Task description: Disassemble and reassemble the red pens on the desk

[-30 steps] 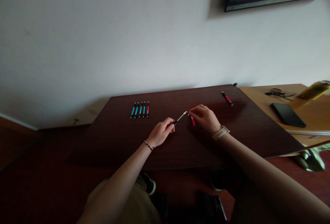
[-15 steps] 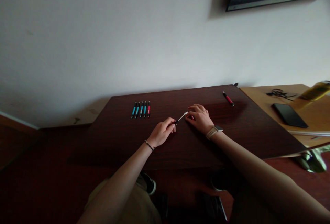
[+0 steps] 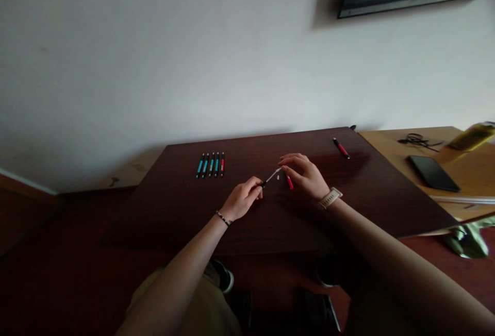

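My left hand [image 3: 246,197] is closed on the black front part of a pen [image 3: 264,185]. A thin pale refill [image 3: 273,175] sticks out of that part, up and to the right. At the refill's far end are the thumb and fingertips of my right hand [image 3: 305,175], bent in a loose pinch. Under the right hand a red pen barrel [image 3: 290,182] lies on the dark table, its upper end hidden by the thumb. A tiny white piece [image 3: 278,177] lies between the refill and the barrel.
Several blue pens [image 3: 205,165] and one red pen [image 3: 222,165] lie in a row on the left of the dark table [image 3: 185,207]. Another red pen [image 3: 341,148] lies at the back right. A phone [image 3: 433,172], a cable [image 3: 417,140] and a yellow bottle [image 3: 472,136] are on the lighter table.
My right hand has shifted slightly right and its fingers have lifted. More of the red barrel and the tiny white piece now show on the table. The left hand stays nearly still.
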Demonstrator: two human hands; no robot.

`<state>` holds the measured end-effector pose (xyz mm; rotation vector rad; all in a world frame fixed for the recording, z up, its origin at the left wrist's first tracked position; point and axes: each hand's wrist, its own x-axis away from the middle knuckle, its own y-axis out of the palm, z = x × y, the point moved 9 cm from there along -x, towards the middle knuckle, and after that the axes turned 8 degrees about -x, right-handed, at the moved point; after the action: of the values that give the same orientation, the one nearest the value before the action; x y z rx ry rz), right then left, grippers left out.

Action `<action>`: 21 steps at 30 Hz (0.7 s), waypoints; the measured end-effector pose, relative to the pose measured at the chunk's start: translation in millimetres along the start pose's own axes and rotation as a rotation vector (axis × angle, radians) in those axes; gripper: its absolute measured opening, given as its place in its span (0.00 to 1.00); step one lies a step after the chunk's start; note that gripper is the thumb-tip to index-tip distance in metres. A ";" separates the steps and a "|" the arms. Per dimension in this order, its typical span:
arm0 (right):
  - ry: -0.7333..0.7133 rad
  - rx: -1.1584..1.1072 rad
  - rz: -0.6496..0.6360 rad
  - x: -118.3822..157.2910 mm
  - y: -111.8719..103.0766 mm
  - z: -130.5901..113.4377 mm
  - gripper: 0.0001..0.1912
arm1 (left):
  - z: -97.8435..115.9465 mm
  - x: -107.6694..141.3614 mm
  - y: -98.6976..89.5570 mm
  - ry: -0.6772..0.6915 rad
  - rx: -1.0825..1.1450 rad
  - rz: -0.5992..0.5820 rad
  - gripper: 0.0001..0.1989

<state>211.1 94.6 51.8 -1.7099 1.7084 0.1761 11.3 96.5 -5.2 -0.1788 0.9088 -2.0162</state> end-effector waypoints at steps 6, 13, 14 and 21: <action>0.041 -0.105 -0.018 1.1 6.2 10.1 0.11 | 0.8 0.1 0.1 0.001 -0.015 0.003 0.09; 0.065 -0.161 -0.013 0.0 6.3 7.2 0.12 | 3.1 -0.1 -0.5 0.002 -0.009 0.008 0.09; 0.060 -0.161 -0.019 -0.2 7.2 6.4 0.11 | 3.3 -0.3 -0.5 0.002 -0.007 0.008 0.09; 0.023 -0.141 0.082 -2.3 -0.7 5.3 0.10 | 3.0 -0.6 -0.8 0.004 0.009 0.009 0.09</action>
<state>213.4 99.4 49.4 -1.7493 1.8221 0.3219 12.4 95.7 -2.4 -0.1655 0.9020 -2.0129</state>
